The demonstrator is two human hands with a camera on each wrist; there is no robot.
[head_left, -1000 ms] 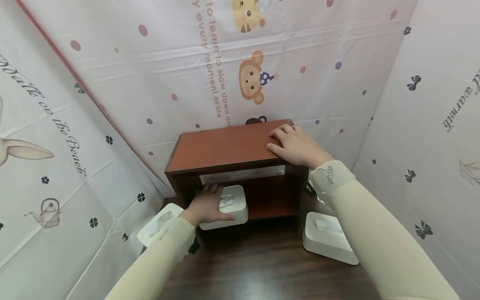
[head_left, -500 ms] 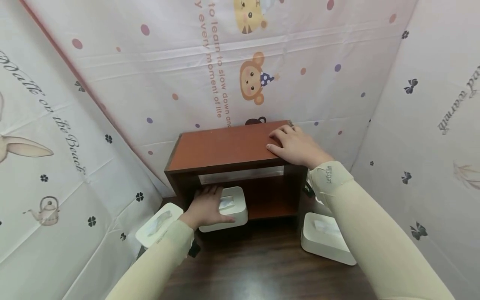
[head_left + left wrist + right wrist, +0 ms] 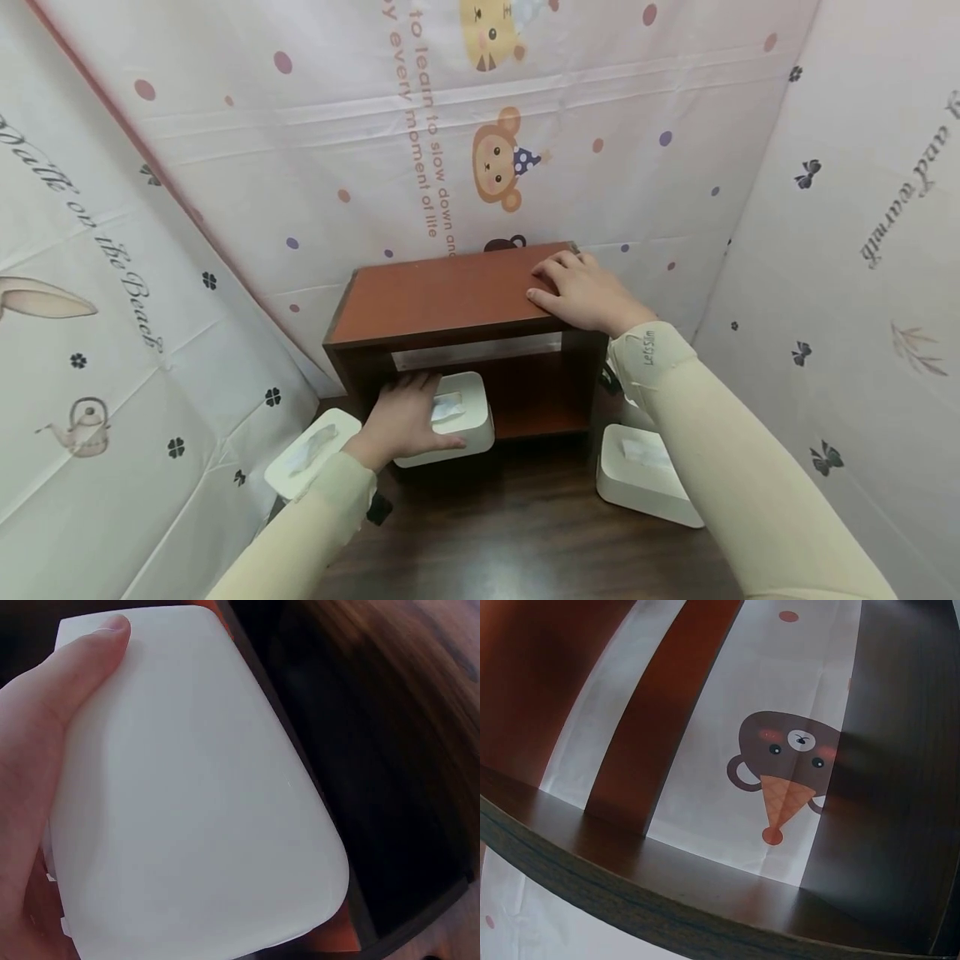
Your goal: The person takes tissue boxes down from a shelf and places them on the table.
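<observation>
A white tissue box (image 3: 476,402) with a tuft of tissue on top sits at the left of a reddish-brown shelf unit (image 3: 442,296), its near end jutting out of the opening. My left hand (image 3: 405,421) holds this box, with the thumb along its near side and the other fingers over toward the back left, partly hidden. In the left wrist view, the thumb of that hand (image 3: 37,727) presses the smooth white side of the box (image 3: 199,780). On the shelf's top board, near its right end, my right hand (image 3: 588,293) rests with fingers loosely bent.
Another tissue box (image 3: 315,450) stands at the left of the shelf, and one more (image 3: 645,479) on the dark wood table (image 3: 510,542) at the right. Printed fabric (image 3: 345,150) hangs behind and on both sides. The right wrist view shows the shelf's dark side panel (image 3: 892,772).
The head view has shifted slightly, so the scene sits a little farther left. Both hands keep their places on the tissue box and the shelf top.
</observation>
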